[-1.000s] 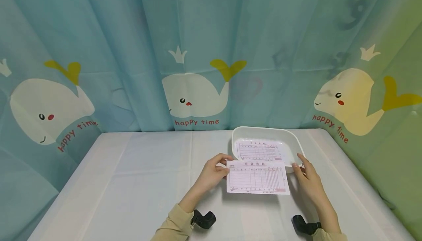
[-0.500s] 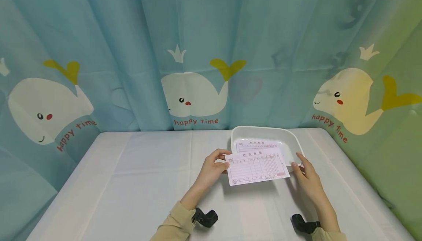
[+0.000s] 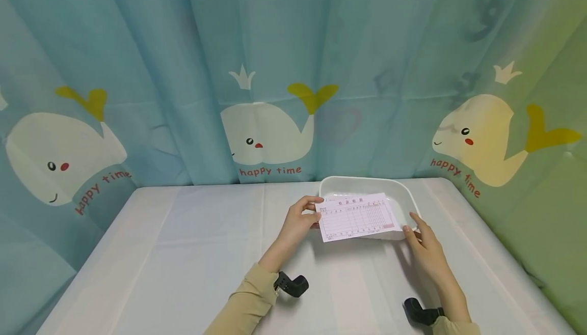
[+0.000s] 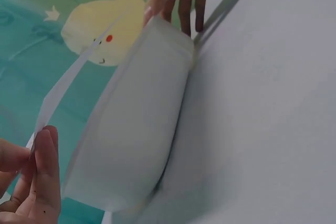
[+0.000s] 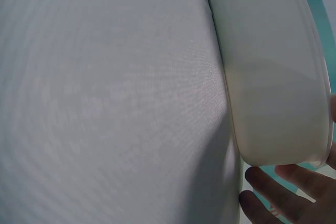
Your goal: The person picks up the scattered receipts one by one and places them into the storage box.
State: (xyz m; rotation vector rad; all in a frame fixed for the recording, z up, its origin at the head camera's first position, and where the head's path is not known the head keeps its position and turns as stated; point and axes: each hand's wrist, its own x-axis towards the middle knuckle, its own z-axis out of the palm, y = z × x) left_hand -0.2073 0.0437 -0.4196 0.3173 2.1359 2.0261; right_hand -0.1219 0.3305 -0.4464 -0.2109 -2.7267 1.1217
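Observation:
My left hand [image 3: 295,224] pinches the left edge of a printed paper slip [image 3: 357,218], a receipt form with red lines and Chinese characters. In the left wrist view the slip [image 4: 65,80] is seen nearly edge-on, held between thumb and fingers. It is raised above the front part of a white tray [image 3: 403,195], covering much of the tray's inside. My right hand [image 3: 428,248] holds the tray's front right corner, thumb at the front rim and fingers round the side. The right wrist view shows fingertips [image 5: 278,192] against the tray's outer wall [image 5: 278,87].
A white cloth covers the table [image 3: 206,253]. Behind it hangs a blue-green curtain [image 3: 183,70] with whale prints, close to the tray's far rim. Each wrist bears a black camera [image 3: 295,285].
My left hand has lifted the slip forward, from in front of the tray to over it, tilting it slightly. The second slip inside the tray is now mostly hidden. My right hand stays at the corner.

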